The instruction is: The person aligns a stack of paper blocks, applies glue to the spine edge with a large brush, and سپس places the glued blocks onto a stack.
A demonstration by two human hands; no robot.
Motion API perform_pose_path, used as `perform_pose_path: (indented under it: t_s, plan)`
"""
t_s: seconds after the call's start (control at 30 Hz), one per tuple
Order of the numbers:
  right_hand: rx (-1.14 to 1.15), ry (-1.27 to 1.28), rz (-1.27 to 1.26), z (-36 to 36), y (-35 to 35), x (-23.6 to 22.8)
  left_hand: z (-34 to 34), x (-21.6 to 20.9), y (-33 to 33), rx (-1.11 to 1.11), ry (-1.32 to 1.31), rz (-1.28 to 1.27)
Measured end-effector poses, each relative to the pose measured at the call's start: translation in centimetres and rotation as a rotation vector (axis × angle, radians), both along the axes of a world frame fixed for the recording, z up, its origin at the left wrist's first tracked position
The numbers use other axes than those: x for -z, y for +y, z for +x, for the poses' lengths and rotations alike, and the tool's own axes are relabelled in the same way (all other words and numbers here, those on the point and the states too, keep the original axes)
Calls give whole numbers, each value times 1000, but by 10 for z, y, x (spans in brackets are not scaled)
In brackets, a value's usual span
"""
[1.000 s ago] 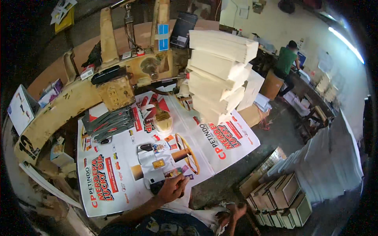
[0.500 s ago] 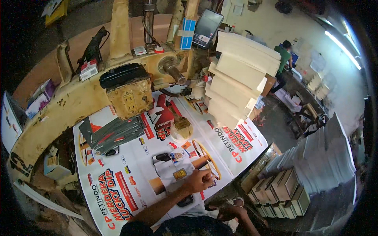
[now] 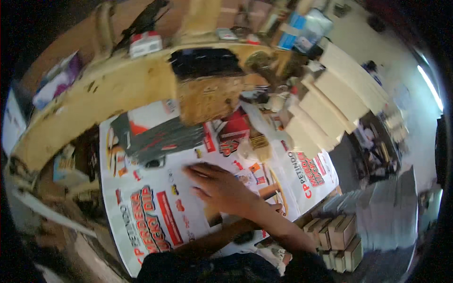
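Note:
My right hand (image 3: pixel 214 186) reaches across from the lower right, fingers stretched out and apart. It is above a large white printed sheet (image 3: pixel 113 217), and nothing shows in it. Beyond its fingertips lies a pile of dark grey strips (image 3: pixel 165 139) with some red on them. My left hand (image 3: pixel 277 208) is at the sheet's right part, by the printed yellow ring, mostly hidden behind my crossing right forearm. Whether it holds anything I cannot tell. A flat brush (image 3: pixel 259 142) rests over a pale round tub (image 3: pixel 250 153) past both hands. Beside the tub is a red printed piece (image 3: pixel 236 127).
A cream machine arm with a heavy block (image 3: pixel 207 96) overhangs the sheet's far side. Tall cream stacks (image 3: pixel 306 118) stand at the back right. Grey-white sheets (image 3: pixel 387 212) and small block-like bundles (image 3: pixel 342 231) are stacked at the right.
My right hand has come up from near my lap and swung left over the sheet, crossing above my left forearm. The view has turned, shifting the scene rightward.

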State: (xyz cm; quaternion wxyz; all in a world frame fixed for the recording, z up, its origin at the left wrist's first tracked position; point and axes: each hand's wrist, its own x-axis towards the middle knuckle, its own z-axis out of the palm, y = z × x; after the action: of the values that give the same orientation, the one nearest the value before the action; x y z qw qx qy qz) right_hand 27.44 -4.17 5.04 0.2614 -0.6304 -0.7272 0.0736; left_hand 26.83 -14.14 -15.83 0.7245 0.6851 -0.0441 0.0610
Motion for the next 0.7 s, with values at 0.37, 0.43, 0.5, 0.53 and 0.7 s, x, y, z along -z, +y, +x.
perform_pose_path:
  t_s: [0.37, 0.43, 0.5, 0.53, 0.7]
  plan:
    - [170, -151, 153, -3, 178, 37, -1, -42, 27, 35, -38, 261]
    - [95, -221, 211, -6, 175, 51, -4, -45, 33, 40, -34, 283]
    - [12, -265, 270, -14, 154, 45, -7, -45, 40, 44, -26, 294]
    - [-34, -278, 306, -19, 136, 30, -8, -47, 42, 45, -27, 303]
    - [-31, -194, 564, -29, 19, -31, -6, -49, 34, 88, -24, 330]
